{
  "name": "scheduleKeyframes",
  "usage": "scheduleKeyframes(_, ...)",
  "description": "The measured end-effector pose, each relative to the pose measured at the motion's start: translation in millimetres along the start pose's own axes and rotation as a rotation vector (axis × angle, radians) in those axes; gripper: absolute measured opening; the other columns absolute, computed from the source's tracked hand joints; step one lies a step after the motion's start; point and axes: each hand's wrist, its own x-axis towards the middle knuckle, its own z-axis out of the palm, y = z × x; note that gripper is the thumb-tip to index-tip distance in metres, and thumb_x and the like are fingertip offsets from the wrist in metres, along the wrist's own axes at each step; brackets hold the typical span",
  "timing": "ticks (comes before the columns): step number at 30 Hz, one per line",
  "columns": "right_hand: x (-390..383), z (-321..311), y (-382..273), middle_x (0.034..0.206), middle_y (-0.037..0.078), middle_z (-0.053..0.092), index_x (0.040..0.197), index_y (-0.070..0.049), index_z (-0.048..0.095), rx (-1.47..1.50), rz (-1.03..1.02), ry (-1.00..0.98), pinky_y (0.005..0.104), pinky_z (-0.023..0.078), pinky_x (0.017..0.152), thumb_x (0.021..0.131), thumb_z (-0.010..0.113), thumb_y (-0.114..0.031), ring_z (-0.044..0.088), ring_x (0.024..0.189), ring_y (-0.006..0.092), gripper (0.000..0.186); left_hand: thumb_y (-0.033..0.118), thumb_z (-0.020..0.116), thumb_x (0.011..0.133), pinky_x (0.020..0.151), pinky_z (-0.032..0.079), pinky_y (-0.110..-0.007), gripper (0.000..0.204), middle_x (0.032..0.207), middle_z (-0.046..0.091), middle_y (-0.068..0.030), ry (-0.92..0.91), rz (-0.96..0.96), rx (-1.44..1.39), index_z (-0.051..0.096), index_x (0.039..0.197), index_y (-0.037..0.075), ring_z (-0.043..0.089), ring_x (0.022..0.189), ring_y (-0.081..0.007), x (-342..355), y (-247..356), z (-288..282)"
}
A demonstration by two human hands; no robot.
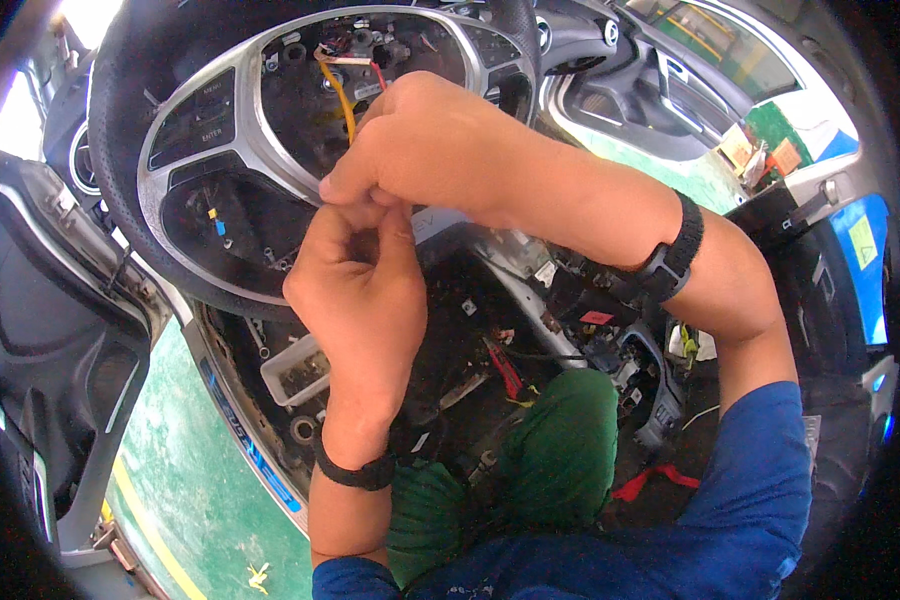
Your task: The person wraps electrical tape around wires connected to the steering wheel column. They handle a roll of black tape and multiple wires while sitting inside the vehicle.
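Note:
My left hand (355,285) and my right hand (400,140) meet at the lower middle of a steering wheel (150,235), fingertips pinched close together at its silver trim (290,180). What they hold, if anything, is hidden by the fingers. My right hand lies above the left, partly over the open hub (295,80), where a yellow cable (340,90), a red wire (378,72) and a pale connector (350,60) show. A small blue connector (218,225) hangs in the wheel's lower left opening.
An open car door (55,370) stands left above green floor (195,440). A pale tray (295,370), red-handled pliers (505,370) and small loose parts lie in the footwell. A loosened console (650,390), red strap (640,485) and far door (660,80) are to the right.

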Motion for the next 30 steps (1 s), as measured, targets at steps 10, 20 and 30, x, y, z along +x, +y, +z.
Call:
scheduleKeyframes(10,-38,-43,-8,0.074,-0.002,0.064,0.095,-0.002,0.073,-0.054,0.200,0.097,0.0209,0.043,0.056,0.090,0.066,-0.035,0.053,0.063,0.0056,0.034,0.009,0.074,0.086,0.064,0.044,-0.019,0.012,0.078,0.065,0.0017,-0.035,-0.113,-0.045,0.068,0.089,-0.001,0.054,0.068,-0.0037,-4,9,1)
scheduleKeyframes(20,-39,-25,10,0.078,0.001,0.064,0.108,0.001,0.069,0.377,0.253,-0.006,0.0216,0.042,0.058,0.087,0.072,-0.019,0.055,0.067,0.0075,0.029,0.005,0.070,0.089,0.048,0.037,-0.018,0.009,0.071,0.062,0.0006,-0.072,-0.144,-0.190,0.064,0.087,-0.001,0.050,0.055,-0.0015,-5,14,0)
scheduleKeyframes(30,-32,-26,9,0.078,0.002,0.065,0.098,0.000,0.071,0.282,0.302,-0.059,0.0208,0.041,0.058,0.084,0.075,-0.024,0.052,0.064,0.0071,0.028,0.006,0.074,0.087,0.067,0.044,-0.019,0.009,0.081,0.066,0.0002,-0.080,-0.091,-0.071,0.068,0.088,-0.001,0.055,0.073,-0.0044,-5,8,0)
